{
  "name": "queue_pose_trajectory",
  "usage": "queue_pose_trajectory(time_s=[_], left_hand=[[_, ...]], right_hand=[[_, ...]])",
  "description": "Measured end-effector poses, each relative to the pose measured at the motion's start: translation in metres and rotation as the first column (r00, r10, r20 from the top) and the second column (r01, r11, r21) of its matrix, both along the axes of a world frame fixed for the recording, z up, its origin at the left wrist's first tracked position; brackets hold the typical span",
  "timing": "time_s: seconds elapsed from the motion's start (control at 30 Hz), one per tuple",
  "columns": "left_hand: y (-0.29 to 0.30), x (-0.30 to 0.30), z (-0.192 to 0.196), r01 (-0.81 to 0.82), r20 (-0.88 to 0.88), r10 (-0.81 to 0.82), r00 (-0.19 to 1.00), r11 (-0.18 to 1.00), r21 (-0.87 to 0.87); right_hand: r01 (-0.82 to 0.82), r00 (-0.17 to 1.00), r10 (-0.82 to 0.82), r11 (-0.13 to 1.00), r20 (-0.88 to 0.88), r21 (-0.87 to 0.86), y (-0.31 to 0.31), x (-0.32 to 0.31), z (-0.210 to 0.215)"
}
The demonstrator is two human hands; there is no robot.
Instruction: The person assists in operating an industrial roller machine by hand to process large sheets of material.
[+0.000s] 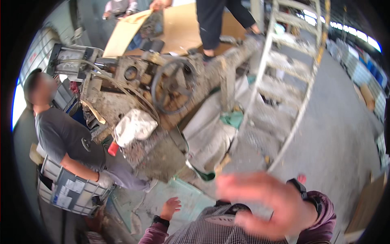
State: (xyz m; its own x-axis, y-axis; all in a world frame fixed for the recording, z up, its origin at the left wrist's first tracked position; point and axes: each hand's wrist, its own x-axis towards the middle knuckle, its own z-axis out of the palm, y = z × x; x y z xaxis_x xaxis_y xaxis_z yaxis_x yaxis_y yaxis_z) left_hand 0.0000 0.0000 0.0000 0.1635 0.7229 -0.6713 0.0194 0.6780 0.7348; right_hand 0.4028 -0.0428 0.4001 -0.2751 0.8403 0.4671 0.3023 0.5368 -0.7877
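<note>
My left hand (170, 208) hangs low beside my checked apron (203, 227), fingers apart and nothing in it. Raised in front of my body, my right hand (260, 199) is smeared by motion; its fingers stretch out with the thumb apart, holding nothing visible. Neither hand touches the dirty machine ahead, which carries a large dark handwheel (174, 85). A crumpled white bag or cloth (135, 127) lies at the machine's near end. Beneath the handwheel, beyond my hands, is a long pale woven sheet (209, 136) with a green edge.
White metal steps (280, 85) rise right of the machine. At left stands a person in a grey shirt (67, 134), by a caged white tank (71, 191). Another person's dark-trousered legs (211, 24) are up on the machine, near brown board (178, 28). Grey floor (325, 118) extends right.
</note>
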Motion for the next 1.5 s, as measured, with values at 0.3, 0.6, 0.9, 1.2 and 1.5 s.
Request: queue_pose_trajectory(time_s=[0.3, 0.6, 0.9, 1.2, 1.5], left_hand=[[0.160, 0.198, 0.142, 0.086, 0.202, -0.224, 0.953, 0.844, 0.530], [0.229, 0.260, 0.215, -0.309, 0.354, 0.051, 0.934, 0.616, 0.724], [0.266, 0.305, 0.271, -0.236, -0.023, 0.490, 0.872, 0.459, 0.857], [0.319, 0.316, 0.322, 0.595, -0.475, 0.880, 0.013, 0.375, 0.711], [0.319, 0.312, 0.360, 0.450, -0.275, 0.959, -0.065, 0.274, 0.850]], right_hand=[[0.163, 0.986, -0.162, 0.986, -0.039, 0.032, 0.270, 0.065, -0.042], [-0.058, 0.984, 0.080, 0.989, -0.160, 0.137, 0.465, 0.061, -0.079], [-0.484, 0.870, 0.487, 0.873, -0.074, 0.052, 0.552, 0.046, -0.097], [-0.628, 0.772, 0.620, 0.778, -0.138, -0.016, 0.559, 0.038, -0.100], [-0.617, 0.778, 0.624, 0.781, -0.076, 0.100, 0.567, 0.044, -0.096]])
